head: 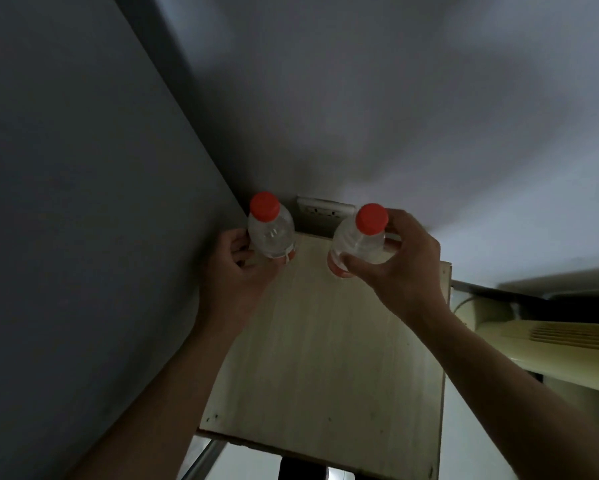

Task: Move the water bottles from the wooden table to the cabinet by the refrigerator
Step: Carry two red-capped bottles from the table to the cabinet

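While both bare forearms reach up from the lower frame, the pale, smooth wooden cabinet top (322, 358) fills the centre. At centre left, the left hand (237, 265) curls round a clear plastic water bottle (271, 237) with a round red cap. At centre right, the right hand (400, 261) grips the second red-capped bottle (355, 242). Both stand at the cabinet's far edge, below a white wall socket (325, 210).

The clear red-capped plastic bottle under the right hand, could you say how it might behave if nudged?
The clear red-capped plastic bottle looks tall and narrow, so probably tippy. It seems filled, so likely fairly heavy. The right hand steadies it.
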Tool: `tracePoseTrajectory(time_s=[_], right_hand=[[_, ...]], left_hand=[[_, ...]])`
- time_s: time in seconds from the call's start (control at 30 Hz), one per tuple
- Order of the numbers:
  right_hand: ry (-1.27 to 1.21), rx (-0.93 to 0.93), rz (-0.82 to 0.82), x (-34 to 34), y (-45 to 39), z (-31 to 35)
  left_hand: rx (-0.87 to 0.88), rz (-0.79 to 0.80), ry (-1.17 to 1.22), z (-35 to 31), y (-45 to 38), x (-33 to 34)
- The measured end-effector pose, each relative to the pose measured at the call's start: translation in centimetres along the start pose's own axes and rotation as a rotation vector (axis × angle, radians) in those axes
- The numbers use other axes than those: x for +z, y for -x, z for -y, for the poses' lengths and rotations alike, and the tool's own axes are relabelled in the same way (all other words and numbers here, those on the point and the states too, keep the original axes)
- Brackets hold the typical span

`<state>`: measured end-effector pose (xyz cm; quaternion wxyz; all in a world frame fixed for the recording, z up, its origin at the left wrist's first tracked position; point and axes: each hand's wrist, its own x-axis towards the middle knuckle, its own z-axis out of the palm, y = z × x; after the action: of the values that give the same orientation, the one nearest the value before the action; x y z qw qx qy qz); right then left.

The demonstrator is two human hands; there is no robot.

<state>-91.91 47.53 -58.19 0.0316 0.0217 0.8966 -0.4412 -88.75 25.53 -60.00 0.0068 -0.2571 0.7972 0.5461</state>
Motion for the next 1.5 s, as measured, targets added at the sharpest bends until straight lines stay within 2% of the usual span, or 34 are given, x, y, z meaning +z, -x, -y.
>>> tracePoseTrajectory(time_s=[0.5,0.67,0.83,1.0,1.17,1.5], right_hand=[[0.049,0.005,0.072,-0.1,-0.3,-0.9],[0.075,0.046,0.121,-2.2,0.0,0.5],[0.131,0.029,0.210,-7.5,-0.3,5.2],[0.172,-0.021,0.269,-14.2,-0.2,11.6],[0.187,-0.078,0.234,-20.7,0.4,18.5],[0.212,-0.208,0.122,-30.6,2.1,27.5]], left_hand=[[-0.008,0.024,-0.047,1.0,0.8,0.0],[-0.008,0.026,-0.113,-1.3,2.2,-1.3],[0.054,0.069,-0.276,-6.6,4.1,-3.8],[0.114,0.105,-0.418,-14.7,6.1,-7.4],[0.184,0.155,-0.593,-23.0,7.2,-11.2],[0.385,0.164,-0.661,-35.1,11.6,-14.5]])
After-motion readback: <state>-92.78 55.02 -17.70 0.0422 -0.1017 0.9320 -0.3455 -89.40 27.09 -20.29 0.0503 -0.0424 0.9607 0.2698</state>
